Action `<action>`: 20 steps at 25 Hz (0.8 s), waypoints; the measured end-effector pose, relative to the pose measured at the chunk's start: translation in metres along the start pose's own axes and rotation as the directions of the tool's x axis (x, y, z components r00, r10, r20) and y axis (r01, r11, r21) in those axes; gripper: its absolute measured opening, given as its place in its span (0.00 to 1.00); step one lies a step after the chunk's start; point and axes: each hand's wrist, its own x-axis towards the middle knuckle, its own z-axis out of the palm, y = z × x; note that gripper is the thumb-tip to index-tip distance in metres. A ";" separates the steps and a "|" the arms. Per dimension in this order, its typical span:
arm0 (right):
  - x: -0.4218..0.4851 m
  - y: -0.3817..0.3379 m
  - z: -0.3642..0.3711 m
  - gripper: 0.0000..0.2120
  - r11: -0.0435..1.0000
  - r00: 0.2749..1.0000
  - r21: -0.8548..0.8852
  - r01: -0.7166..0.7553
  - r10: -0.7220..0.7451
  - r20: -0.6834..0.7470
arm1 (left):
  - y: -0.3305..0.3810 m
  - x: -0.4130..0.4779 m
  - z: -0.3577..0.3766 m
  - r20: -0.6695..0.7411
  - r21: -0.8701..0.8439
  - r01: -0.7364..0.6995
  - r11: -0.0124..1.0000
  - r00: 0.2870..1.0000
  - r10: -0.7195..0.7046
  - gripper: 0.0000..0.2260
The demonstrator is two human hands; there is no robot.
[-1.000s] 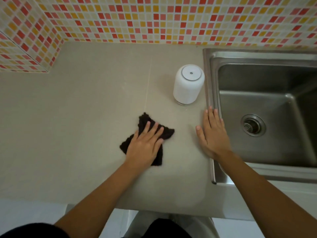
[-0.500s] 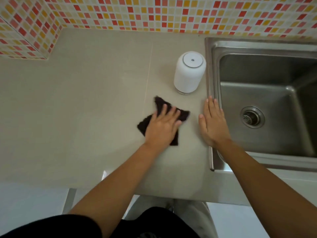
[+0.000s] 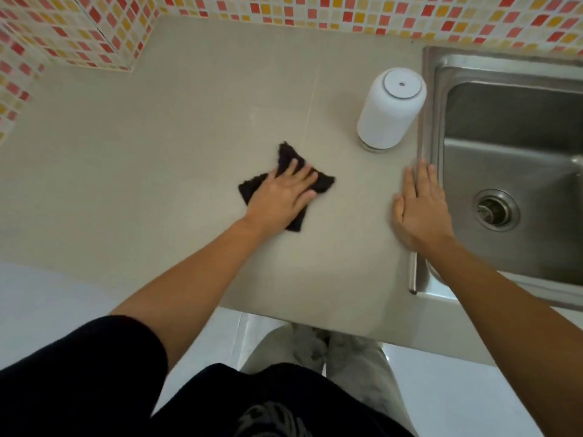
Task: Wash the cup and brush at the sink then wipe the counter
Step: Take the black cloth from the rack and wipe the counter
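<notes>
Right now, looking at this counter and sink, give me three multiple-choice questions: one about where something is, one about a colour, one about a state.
1. Where does the white cup stand?
A. In the sink
B. On the counter beside the sink
C. On the floor

2. What colour is the cloth?
A. Yellow
B. White
C. Black

3. How is the right hand?
A. Flat and open, holding nothing
C. Closed round a brush
B. Gripping the cup

Answers:
1 B: it sits upside down on the counter, just left of the sink rim.
2 C: the cloth under the left hand is black.
3 A: the fingers lie spread at the counter's edge by the sink.
</notes>
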 end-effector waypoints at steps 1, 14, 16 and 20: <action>-0.001 0.000 -0.001 0.31 1.000 1.000 -0.002 -0.001 0.001 -0.003 | 0.030 -0.018 0.005 0.008 -0.002 -0.173 0.985 0.985 0.173 0.21; 0.015 -0.007 -0.014 0.34 0.975 0.995 0.223 -0.008 0.031 -0.099 | -0.062 0.058 0.001 -0.051 -0.065 0.214 0.975 0.975 -0.217 0.26; 0.028 -0.010 -0.026 0.42 0.910 0.989 0.412 -0.031 0.087 -0.119 | -0.002 0.031 0.010 -0.055 -0.029 -0.074 0.997 0.996 0.072 0.22; 0.067 -0.025 -0.033 0.58 0.717 0.980 0.696 0.030 0.116 -0.161 | -0.017 -0.072 -0.018 0.141 -0.088 -0.440 0.894 0.883 0.449 0.19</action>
